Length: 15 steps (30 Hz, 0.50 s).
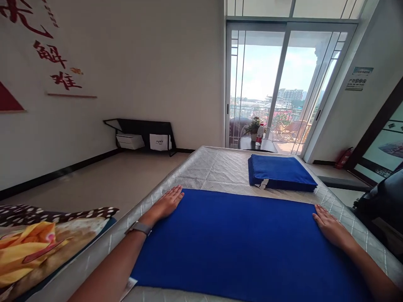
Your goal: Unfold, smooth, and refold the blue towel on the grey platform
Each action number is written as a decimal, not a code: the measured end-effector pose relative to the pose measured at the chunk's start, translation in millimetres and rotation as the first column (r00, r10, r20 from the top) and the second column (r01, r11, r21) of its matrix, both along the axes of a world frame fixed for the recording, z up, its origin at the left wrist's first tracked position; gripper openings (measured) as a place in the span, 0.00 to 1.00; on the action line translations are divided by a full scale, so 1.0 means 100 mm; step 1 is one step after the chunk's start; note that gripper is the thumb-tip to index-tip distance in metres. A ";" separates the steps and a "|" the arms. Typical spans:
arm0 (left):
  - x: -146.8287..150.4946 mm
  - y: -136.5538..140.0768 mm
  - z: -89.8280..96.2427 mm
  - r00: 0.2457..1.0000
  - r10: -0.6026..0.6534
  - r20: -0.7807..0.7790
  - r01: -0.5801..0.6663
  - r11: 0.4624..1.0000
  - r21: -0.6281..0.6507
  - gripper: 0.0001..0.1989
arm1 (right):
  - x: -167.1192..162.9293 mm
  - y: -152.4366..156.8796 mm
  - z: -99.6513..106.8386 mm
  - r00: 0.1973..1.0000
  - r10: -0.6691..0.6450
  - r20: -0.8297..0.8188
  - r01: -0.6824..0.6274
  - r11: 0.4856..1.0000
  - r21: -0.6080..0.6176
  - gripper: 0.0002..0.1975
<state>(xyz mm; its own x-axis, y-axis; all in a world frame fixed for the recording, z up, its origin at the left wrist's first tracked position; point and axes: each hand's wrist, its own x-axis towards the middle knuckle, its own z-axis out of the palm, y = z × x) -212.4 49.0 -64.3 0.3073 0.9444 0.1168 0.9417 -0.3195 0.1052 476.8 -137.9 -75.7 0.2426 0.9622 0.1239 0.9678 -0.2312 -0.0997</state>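
Observation:
A flat blue cloth (239, 243) is spread across a table covered with a silvery grey quilted cloth (214, 165). On its far left corner rests my left hand (168, 201), fingers stretched out and lying flat. A grey watch band circles that wrist. My right hand (330, 224) lies at the far right corner, also flat with fingers extended. Neither hand grips anything. Beyond the spread cloth sits a neat stack of folded blue cloths (280, 170), with a white tag hanging at its near left corner. Another white label (129, 287) pokes out by my left forearm.
Patterned fabric (34, 243) is piled low at the left. A black shelf (145, 134) holding white boxes stands by the wall. Past the table's far end, a small dark table carries a plant (254, 126) and a bottle (260, 135). A dark chair (382, 209) is at the right.

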 end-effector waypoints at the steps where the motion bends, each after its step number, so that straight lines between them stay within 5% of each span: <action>1: 0.02 -0.01 0.01 1.000 0.004 0.000 -0.004 1.000 -0.009 0.32 | 0.00 0.00 0.00 1.000 -0.003 -0.002 0.003 1.000 -0.008 0.38; 15: 0.06 -0.10 0.08 1.000 -0.009 0.022 0.008 0.999 0.045 0.31 | 0.09 -0.03 -0.06 1.000 -0.014 0.020 0.014 1.000 0.021 0.39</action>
<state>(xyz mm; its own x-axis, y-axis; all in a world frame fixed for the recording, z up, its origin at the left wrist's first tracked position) -206.3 39.2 -56.6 0.3119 0.9356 0.1656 0.9366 -0.3320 0.1117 485.5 -141.0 -81.2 0.2531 0.9560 0.1486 0.9664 -0.2426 -0.0850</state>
